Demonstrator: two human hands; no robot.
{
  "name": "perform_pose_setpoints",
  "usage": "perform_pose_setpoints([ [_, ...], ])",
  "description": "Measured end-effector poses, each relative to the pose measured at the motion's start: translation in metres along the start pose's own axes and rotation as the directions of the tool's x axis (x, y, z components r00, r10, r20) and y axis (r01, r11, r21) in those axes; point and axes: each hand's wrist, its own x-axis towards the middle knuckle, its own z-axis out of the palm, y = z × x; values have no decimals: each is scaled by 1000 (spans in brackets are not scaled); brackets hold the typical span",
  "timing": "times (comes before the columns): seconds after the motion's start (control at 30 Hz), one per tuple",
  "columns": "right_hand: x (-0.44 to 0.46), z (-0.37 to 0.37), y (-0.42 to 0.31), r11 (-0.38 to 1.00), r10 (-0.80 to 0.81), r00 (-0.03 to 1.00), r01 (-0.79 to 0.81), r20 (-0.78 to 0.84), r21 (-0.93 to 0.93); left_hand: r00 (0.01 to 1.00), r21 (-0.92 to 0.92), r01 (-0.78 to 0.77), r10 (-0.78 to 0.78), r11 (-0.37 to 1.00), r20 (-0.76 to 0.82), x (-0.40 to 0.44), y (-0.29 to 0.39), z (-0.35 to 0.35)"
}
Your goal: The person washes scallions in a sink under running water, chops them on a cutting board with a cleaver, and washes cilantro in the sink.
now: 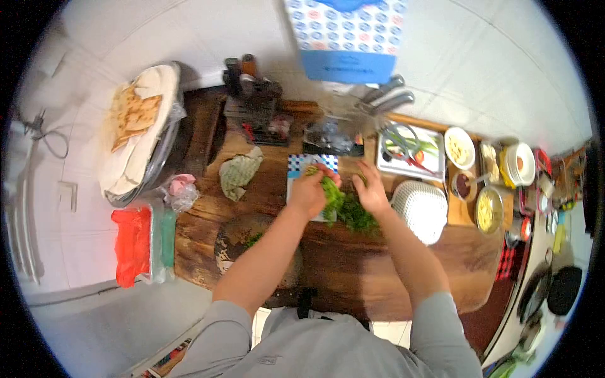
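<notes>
My left hand (307,194) is closed around a bunch of leafy green herbs (331,200), with stems poking out near the fingers. It is above a blue-and-white checked cloth or board (312,161). My right hand (372,190) is just to the right, fingers apart and slightly bent, at the edge of a darker pile of chopped-looking herbs (358,215). Whether its fingertips touch any leaves is hard to make out. A white perforated basket (421,213) stands right beside my right wrist. Near my left forearm lies a round, worn cutting board (236,234) with green bits on it.
A crumpled cloth (239,173) and a knife block (252,101) stand to the left. At the back right are a white tray (409,169) with scissors and vegetables, and several bowls (459,148). A large basket of flatbread (144,129) is at the far left.
</notes>
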Motion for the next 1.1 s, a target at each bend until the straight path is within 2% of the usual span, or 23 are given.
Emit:
perform_pose_setpoints([
  [0.03, -5, 6, -7, 974, 58, 996, -72, 72, 214, 994, -63, -20, 27, 998, 102, 8, -10, -13],
  [0.07, -11, 9, -15, 811, 91, 972, -199, 217, 550, 999, -90, 26, -30, 996, -43, 12, -18, -12],
  [0.1, -18, 12, -26, 529, 61, 923, -353, 380, 772, 996, -118, 2, -13, 993, -90, 14, -26, -13],
  [0.17, -41, 18, -53, 641, 35, 973, -197, 229, 741, 989, -188, -39, 12, 981, -145, 7, -30, 7],
  [0.2, -52, 13, -61, 762, 60, 950, -243, 308, 601, 989, -235, -46, 11, 971, -150, -3, -28, 16],
  [0.23, -60, 6, -68, 859, 110, 924, -273, 365, 434, 992, -124, -126, 123, 984, -25, -13, -25, 17],
  [0.33, -75, -6, -114, 846, 125, 874, -341, 469, 409, 988, -65, -142, 138, 988, -69, -42, -10, 15],
  [0.4, -77, 0, -128, 780, 157, 810, -453, 566, 432, 988, -42, -122, 117, 992, -96, -67, 6, 9],
  [0.43, -81, 2, -140, 741, 176, 771, -513, 613, 433, 980, -28, -184, 181, 983, -77, -82, 15, 6],
  [0.47, -84, 4, -157, 793, 228, 764, -505, 604, 340, 968, -19, -244, 242, 970, -62, -97, 25, 2],
  [0.57, -89, 20, -197, 877, 138, 711, -411, 689, 248, 931, -21, -363, 362, 932, -37, -162, 53, -16],
  [0.67, -114, 56, -235, 920, 10, 630, -311, 777, 240, 879, -135, -476, 465, 869, -108, -246, 64, -39],
  [0.7, -128, 73, -241, 903, 43, 593, -368, 804, 223, 846, -99, -530, 517, 842, -133, -280, 61, -45],
  [0.77, -163, 104, -246, 869, -78, 443, -409, 893, 279, 768, -85, -633, 610, 770, -194, -344, 39, -67],
  [0.83, -216, 127, -258, 828, -90, 323, -501, 942, 251, 678, -109, -729, 689, 676, -258, -413, -1, -88],
  [0.9, -272, 141, -275, 844, -132, 63, -516, 989, 145, 566, -56, -809, 749, 585, -345, -484, -42, -97],
  [1.0, -365, 163, -298, 868, -163, -277, -496, 947, 5, 369, 7, -909, 812, 417, -452, -585, -102, -105],
  [1.1, -456, 185, -325, 925, -109, -482, -370, 870, -89, 158, 67, -969, 808, 237, -568, -673, -164, -113],
])
